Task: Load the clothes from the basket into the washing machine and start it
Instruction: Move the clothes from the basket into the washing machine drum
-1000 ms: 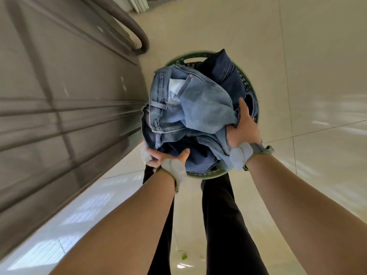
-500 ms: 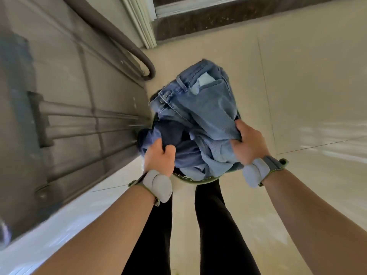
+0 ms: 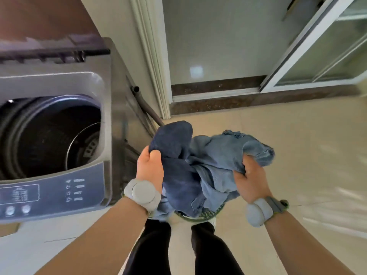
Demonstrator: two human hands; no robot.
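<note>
Washing machine: The washing machine [image 3: 111, 100] stood at the left with its top opening uncovered.
Drum: The drum [image 3: 49, 135] looked dark inside; I could make out only its wall and one bright curved metal edge.
Basket: A green basket [image 3: 211, 214] sat on the floor just beyond the person's feet. Cloth covered nearly all of it, leaving a strip of near rim showing.
Clothes: A dark blue garment [image 3: 174, 139] and light blue jeans [image 3: 218, 151] were bunched together, held up right of the machine and over the basket, with the lower folds hanging down to its rim.
Left hand: The left hand [image 3: 149, 165] gripped the dark garment at the bundle's left side, fingers curled round a fold.
Right hand: The right hand [image 3: 250, 181] clutched the jeans at the right end, fingertips buried in the denim.
Load and grip: The bundle stretched between both hands, most of it bulging to the far side of them.
Hard to see: The markings on the control panel [image 3: 49, 193] were blurred, and the machine's left part was cut off. Whether the hanging cloth rested inside the basket I could not tell.
</note>
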